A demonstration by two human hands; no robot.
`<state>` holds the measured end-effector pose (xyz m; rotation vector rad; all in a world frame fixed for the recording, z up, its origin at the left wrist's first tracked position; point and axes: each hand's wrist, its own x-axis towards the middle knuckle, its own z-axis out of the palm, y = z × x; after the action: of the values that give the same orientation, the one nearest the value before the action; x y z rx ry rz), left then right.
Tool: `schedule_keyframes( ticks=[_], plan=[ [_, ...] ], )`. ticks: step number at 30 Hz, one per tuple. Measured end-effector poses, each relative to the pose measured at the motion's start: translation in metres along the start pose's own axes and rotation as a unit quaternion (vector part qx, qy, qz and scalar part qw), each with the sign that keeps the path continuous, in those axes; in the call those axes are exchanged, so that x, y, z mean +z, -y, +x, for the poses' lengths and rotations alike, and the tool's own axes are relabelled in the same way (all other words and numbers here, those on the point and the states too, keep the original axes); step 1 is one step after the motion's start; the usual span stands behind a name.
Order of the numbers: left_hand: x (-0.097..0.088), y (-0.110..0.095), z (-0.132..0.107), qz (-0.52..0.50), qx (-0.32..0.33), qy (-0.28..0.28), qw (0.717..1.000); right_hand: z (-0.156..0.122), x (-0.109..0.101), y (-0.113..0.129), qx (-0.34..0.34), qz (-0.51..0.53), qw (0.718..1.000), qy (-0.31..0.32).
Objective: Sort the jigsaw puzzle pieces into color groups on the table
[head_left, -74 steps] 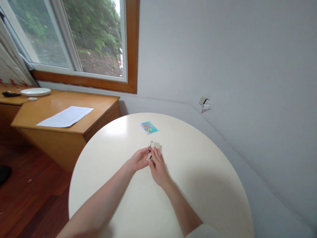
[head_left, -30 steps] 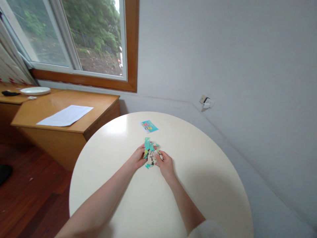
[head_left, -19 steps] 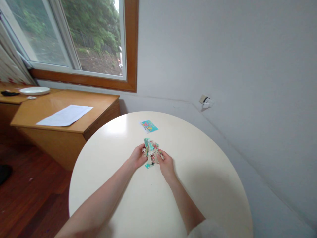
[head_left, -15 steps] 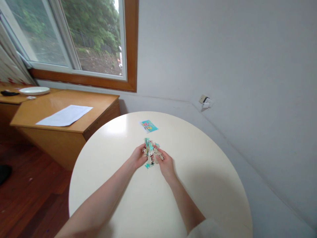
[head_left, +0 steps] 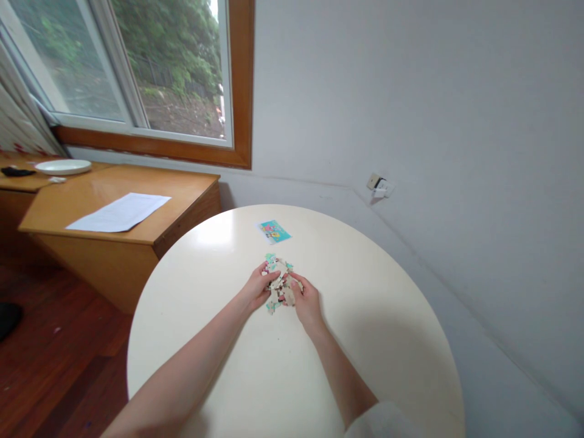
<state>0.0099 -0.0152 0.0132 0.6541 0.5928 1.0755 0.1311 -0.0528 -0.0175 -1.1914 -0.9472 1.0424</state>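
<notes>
A heap of jigsaw puzzle pieces [head_left: 279,281], some grey-backed and some teal and pink, lies between my hands on the round white table [head_left: 274,377]. From the left, my left hand [head_left: 259,287] closes its thumb and fingers on pieces at the heap's edge. My right hand [head_left: 306,299] grips pieces on the opposite side, its thumb on top. Which single pieces each hand holds is too small to make out. Beyond the heap lies a small teal picture card [head_left: 274,232] with colourful figures.
To the left stands a wooden desk [head_left: 191,188] with a sheet of paper [head_left: 121,212] and a white plate [head_left: 64,166]. A wall with a socket [head_left: 379,186] rises behind the table. A wood-framed window [head_left: 177,73] is at upper left.
The pieces between my hands have shifted and turned; more grey backs show on top and less teal. My left thumb reaches further over the heap. The card has stayed in place.
</notes>
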Motion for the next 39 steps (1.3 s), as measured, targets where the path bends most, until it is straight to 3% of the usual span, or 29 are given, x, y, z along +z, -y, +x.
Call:
schedule_keyframes(
  ticks=[8, 22, 28, 39],
  plan=[
    [0.001, 0.003, 0.002, 0.007, 0.000, -0.028, 1.000, 0.005, -0.005, -0.009, -0.072, -0.010, 0.997, -0.033],
    [0.007, 0.001, -0.002, 0.018, -0.014, -0.017, 1.000, 0.002, -0.006, -0.007, -0.049, 0.000, 0.998, -0.033],
    [0.008, 0.003, -0.001, 0.034, -0.029, -0.033, 0.998, 0.003, -0.005, -0.006, -0.077, 0.024, 0.996, -0.029],
    [0.007, 0.006, -0.001, 0.048, -0.017, 0.000, 0.999, -0.002, 0.001, 0.004, -0.025, 0.056, 0.998, -0.030]
  ],
)
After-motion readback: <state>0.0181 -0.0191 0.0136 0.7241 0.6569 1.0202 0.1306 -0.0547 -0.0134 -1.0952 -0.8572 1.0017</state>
